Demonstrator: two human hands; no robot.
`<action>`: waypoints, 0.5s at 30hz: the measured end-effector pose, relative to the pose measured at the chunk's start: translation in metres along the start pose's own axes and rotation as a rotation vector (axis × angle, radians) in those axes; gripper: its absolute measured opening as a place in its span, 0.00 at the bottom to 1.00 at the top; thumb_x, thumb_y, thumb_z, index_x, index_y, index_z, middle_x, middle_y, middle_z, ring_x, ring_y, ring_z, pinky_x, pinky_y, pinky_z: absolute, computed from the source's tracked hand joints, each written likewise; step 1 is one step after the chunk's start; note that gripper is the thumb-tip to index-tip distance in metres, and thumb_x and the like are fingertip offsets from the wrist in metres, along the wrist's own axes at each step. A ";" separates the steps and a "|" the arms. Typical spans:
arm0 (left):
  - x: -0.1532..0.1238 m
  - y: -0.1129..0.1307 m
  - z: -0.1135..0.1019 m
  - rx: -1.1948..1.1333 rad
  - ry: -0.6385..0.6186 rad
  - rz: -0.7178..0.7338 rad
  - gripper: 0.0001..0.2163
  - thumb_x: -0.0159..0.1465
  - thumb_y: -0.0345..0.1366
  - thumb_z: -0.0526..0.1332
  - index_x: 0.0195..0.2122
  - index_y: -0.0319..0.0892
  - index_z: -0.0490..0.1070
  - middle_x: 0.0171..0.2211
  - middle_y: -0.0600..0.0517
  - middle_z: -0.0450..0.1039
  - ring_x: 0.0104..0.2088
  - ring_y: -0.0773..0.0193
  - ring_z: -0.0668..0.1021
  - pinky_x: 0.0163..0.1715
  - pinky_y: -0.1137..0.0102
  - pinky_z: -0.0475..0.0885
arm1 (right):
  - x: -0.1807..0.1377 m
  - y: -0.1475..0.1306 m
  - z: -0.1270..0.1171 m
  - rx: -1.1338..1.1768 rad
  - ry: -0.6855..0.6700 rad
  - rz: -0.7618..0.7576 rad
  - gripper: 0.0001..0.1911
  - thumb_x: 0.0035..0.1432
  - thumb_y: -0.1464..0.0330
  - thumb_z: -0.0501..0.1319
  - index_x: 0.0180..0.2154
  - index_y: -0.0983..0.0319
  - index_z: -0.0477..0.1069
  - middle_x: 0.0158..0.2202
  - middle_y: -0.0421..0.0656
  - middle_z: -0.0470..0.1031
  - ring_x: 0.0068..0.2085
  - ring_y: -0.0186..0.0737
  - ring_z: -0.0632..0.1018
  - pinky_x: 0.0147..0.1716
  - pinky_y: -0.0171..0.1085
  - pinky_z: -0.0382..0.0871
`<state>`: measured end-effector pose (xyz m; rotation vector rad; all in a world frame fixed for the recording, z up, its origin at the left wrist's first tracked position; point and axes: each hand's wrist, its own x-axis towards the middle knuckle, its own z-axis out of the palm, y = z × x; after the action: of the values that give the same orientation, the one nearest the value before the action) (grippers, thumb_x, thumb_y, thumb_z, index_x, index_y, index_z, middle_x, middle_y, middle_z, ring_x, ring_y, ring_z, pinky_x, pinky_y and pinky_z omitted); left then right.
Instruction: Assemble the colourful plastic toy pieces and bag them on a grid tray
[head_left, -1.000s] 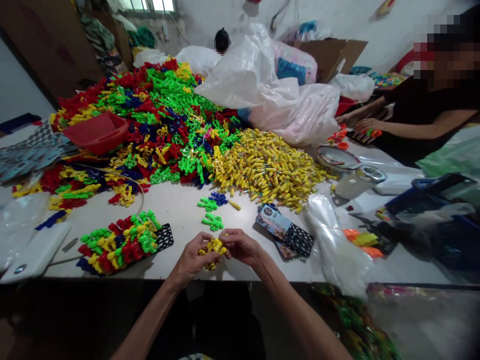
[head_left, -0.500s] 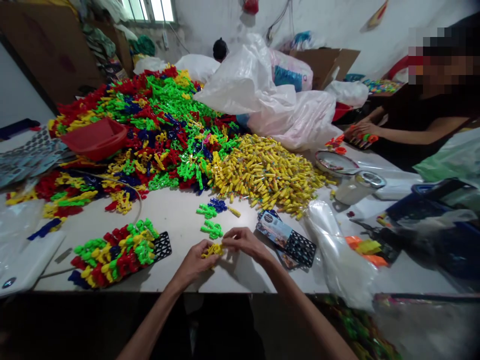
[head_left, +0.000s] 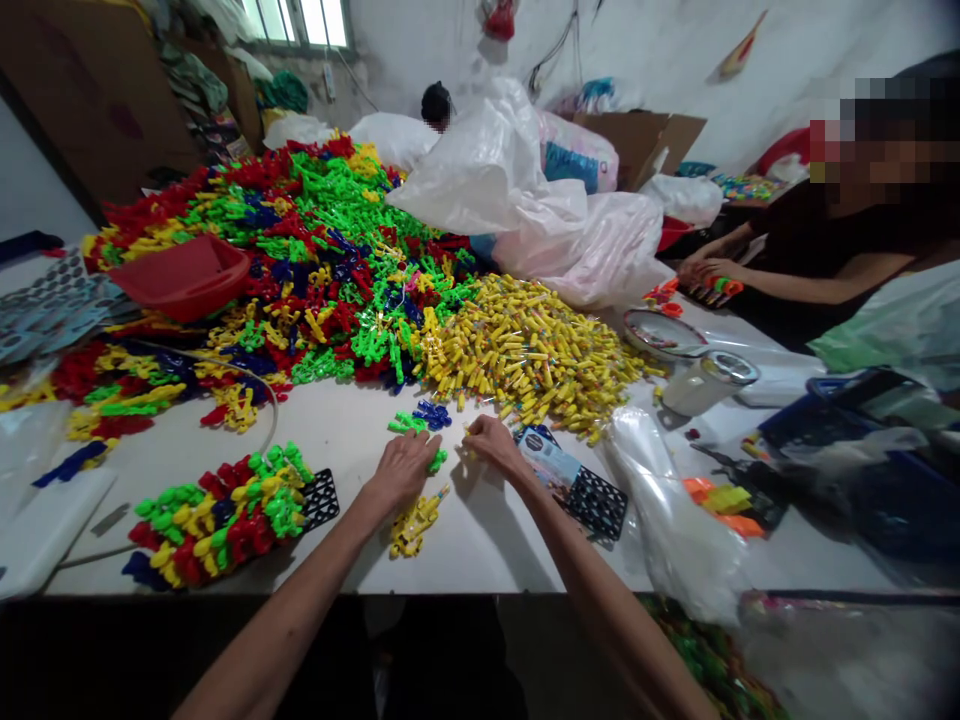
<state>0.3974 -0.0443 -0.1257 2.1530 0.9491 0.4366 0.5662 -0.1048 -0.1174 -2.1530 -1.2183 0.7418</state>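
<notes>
My left hand (head_left: 405, 468) reaches over the table with its fingers bent down round a green plastic toy (head_left: 438, 461), largely hidden under them. My right hand (head_left: 493, 446) pinches a small yellow tube-like piece (head_left: 468, 432) between thumb and fingertips. Nearer to me, a yellow plastic toy (head_left: 414, 524) lies on the table below my left hand, a slim piece sticking out at its upper end. Just beyond my fingers are another green toy (head_left: 406, 422) and a dark blue toy (head_left: 433, 414).
A big heap of coloured toys (head_left: 315, 230) with a red scoop (head_left: 180, 280) stands behind, beside a pile of yellow tubes (head_left: 536, 350). Filled rows of toys (head_left: 221, 515) are at left. Black perforated trays (head_left: 596, 500) and plastic bags (head_left: 667, 500) lie right. A co-worker (head_left: 832, 250) sits at right.
The yellow toy has been let go and now lies on the table. My left hand has moved forward onto a green toy; my right hand has moved forward and right to a small yellow piece.
</notes>
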 end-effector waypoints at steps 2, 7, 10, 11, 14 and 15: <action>-0.004 0.002 -0.001 -0.026 0.054 -0.030 0.16 0.52 0.23 0.57 0.41 0.44 0.71 0.45 0.46 0.70 0.53 0.53 0.66 0.52 0.60 0.57 | -0.017 0.006 0.002 0.182 -0.036 -0.002 0.06 0.47 0.73 0.55 0.30 0.65 0.68 0.20 0.39 0.70 0.23 0.34 0.72 0.25 0.32 0.63; -0.023 0.015 -0.009 -0.490 0.223 -0.284 0.06 0.53 0.34 0.62 0.30 0.39 0.70 0.28 0.51 0.71 0.32 0.62 0.74 0.34 0.69 0.67 | -0.059 0.007 0.023 1.163 -0.176 0.098 0.11 0.38 0.69 0.67 0.26 0.65 0.68 0.22 0.41 0.73 0.25 0.35 0.75 0.29 0.35 0.68; -0.038 0.025 -0.008 -1.114 0.244 -0.472 0.13 0.45 0.35 0.69 0.28 0.38 0.69 0.24 0.55 0.70 0.24 0.70 0.71 0.26 0.75 0.67 | -0.072 -0.002 0.039 1.388 -0.143 0.172 0.17 0.33 0.68 0.72 0.28 0.66 0.71 0.25 0.42 0.75 0.27 0.36 0.77 0.30 0.34 0.69; -0.043 0.028 -0.007 -1.242 0.269 -0.506 0.14 0.42 0.33 0.71 0.27 0.38 0.69 0.22 0.57 0.69 0.22 0.73 0.70 0.25 0.77 0.66 | -0.074 -0.006 0.043 1.422 -0.135 0.186 0.17 0.32 0.69 0.73 0.28 0.66 0.72 0.25 0.42 0.76 0.28 0.36 0.77 0.29 0.33 0.68; -0.051 0.037 -0.003 -1.422 0.378 -0.568 0.15 0.39 0.29 0.72 0.25 0.38 0.68 0.20 0.59 0.68 0.21 0.75 0.70 0.23 0.79 0.66 | -0.077 -0.013 0.052 1.509 -0.163 0.236 0.17 0.32 0.70 0.73 0.28 0.66 0.73 0.25 0.41 0.76 0.26 0.34 0.76 0.27 0.31 0.68; -0.052 0.038 -0.002 -1.451 0.394 -0.583 0.14 0.39 0.29 0.72 0.25 0.38 0.68 0.20 0.59 0.69 0.21 0.74 0.71 0.22 0.79 0.67 | -0.078 -0.015 0.054 1.530 -0.175 0.249 0.16 0.32 0.70 0.73 0.28 0.66 0.73 0.24 0.41 0.76 0.26 0.33 0.76 0.27 0.31 0.68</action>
<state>0.3802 -0.0999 -0.0970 0.4671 0.9265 0.8858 0.4865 -0.1565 -0.1298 -0.9160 -0.1425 1.3537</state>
